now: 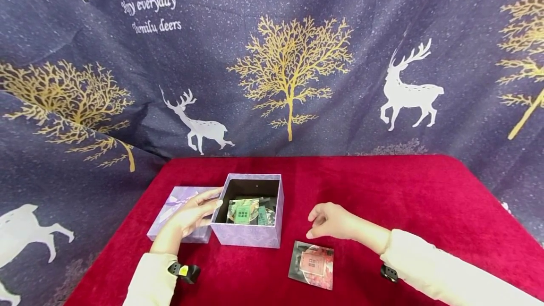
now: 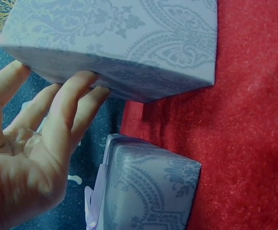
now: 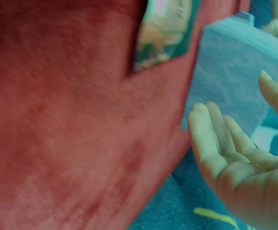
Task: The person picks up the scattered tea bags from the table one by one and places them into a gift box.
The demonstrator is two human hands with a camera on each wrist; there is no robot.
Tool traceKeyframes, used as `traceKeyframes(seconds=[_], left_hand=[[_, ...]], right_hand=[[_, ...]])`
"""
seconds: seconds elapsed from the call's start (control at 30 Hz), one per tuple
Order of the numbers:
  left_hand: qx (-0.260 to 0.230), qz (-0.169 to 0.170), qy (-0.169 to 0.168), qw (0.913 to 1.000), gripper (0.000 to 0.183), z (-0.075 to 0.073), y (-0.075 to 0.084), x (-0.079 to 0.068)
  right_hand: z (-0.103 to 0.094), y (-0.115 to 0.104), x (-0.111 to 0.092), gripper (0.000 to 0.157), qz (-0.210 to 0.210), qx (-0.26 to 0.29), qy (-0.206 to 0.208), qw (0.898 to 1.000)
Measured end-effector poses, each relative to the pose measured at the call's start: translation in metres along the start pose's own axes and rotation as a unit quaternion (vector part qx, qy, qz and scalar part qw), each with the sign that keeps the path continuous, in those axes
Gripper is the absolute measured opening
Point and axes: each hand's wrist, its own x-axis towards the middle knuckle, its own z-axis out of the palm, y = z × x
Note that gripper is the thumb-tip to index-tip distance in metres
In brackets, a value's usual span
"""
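Note:
A lilac patterned box point(image 1: 248, 234) stands lidless on the red cloth, its dark inside facing up. In it lie a packet with a green label point(image 1: 242, 214) and a darker packet point(image 1: 266, 216). My left hand point(image 1: 196, 212) rests its fingertips against the box's left side; the left wrist view shows those fingers point(image 2: 67, 103) extended along the patterned wall. My right hand point(image 1: 333, 221) hovers to the right of the box, fingers loosely bent around nothing. Just below it lies a flat square packet with a red label point(image 1: 312, 264).
The lilac lid point(image 1: 163, 215) with a ribbon bow lies left of the box, partly behind my left hand. Red cloth point(image 1: 365, 178) covers the table. A dark blue curtain point(image 1: 331, 136) printed with deer and trees hangs behind it.

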Motion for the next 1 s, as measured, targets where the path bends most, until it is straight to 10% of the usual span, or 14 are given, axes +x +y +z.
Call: traceKeyframes(seconds=[0.5, 1.0], left_hand=[[0.013, 0.001, 0.001, 0.9999, 0.061, -0.001, -0.001, 0.000], [0.013, 0.001, -0.002, 0.9999, 0.062, -0.003, -0.002, 0.000]], right_hand=[[0.028, 0.021, -0.014, 0.037, 0.001, -0.013, -0.023, 1.000], [0.051, 0.027, -0.014, 0.046, -0.063, -0.169, 0.046, 0.982]])
